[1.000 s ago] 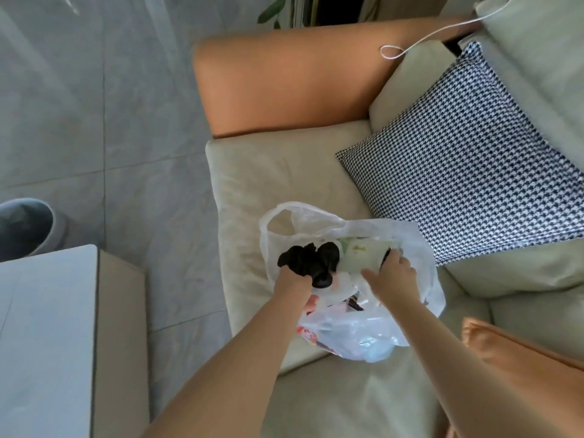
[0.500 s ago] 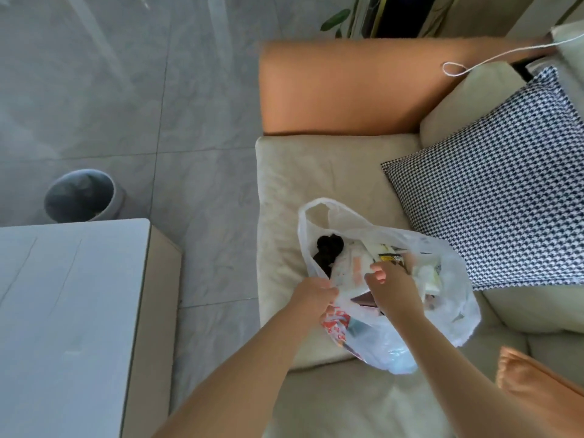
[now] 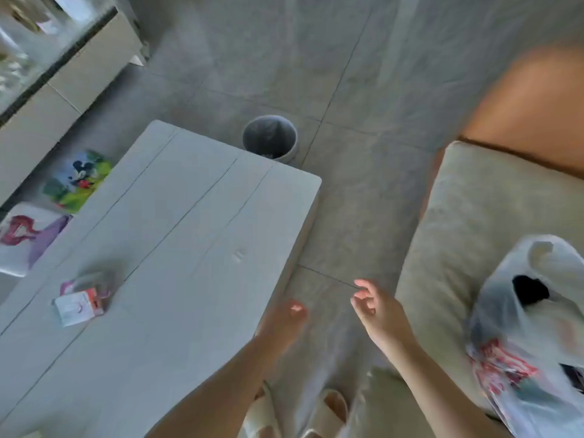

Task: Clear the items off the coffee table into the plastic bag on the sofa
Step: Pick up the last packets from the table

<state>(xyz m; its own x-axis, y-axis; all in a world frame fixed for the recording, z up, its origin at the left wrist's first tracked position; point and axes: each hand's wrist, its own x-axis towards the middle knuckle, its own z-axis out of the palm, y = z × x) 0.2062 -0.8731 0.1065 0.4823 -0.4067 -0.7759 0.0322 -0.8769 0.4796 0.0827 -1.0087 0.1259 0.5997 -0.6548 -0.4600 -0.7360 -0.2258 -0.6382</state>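
Both hands are now out of the plastic bag and hanging empty over the floor, where half a second ago they were working at the bag's mouth. The view is swinging away from the sofa and back toward the tabletop. The bag is sitting slumped on the sofa cushion, off to the right of the right hand, its mouth gaping, with a black item and printed wrappers showing through the film.

The right grip is loose, its fingers spread and lightly bent around nothing. The left hand is blurred by motion, yet its fingers are lying slack and nothing is showing in them; it is hovering at the tabletop's near edge.

One small packet, white with red and pink print, is lying on the tabletop well to the left of the left hand. That appears to be the next pickup, so the clearing is looking nearly done though not finished.

Beyond the tabletop a grey waste bin is standing on the floor, and two cartoon-printed bags are sitting past the tabletop's far-left edge.
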